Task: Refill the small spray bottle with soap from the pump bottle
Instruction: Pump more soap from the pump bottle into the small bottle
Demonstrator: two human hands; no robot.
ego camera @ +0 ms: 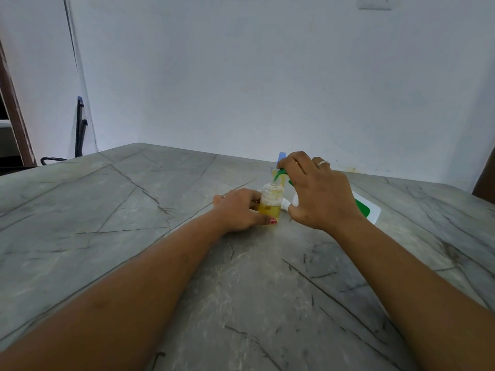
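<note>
The small spray bottle [271,202] stands upright and uncapped near the far middle of a grey stone table [128,210], yellow liquid filling its lower part. The left hand [238,210] grips it from the left, fingers curled round the body. Just above its open neck sits the green spout [280,174] of the pump bottle [365,208], whose white body is mostly hidden behind the right hand [318,194]; that hand's fingers curl over the pump head, holding it. Dark veins cross the tabletop. A plain white wall [267,76] rises behind, with a switch plate [375,2] high up. A black chair [80,129] and a brown door frame [13,116] stand at far left.
</note>
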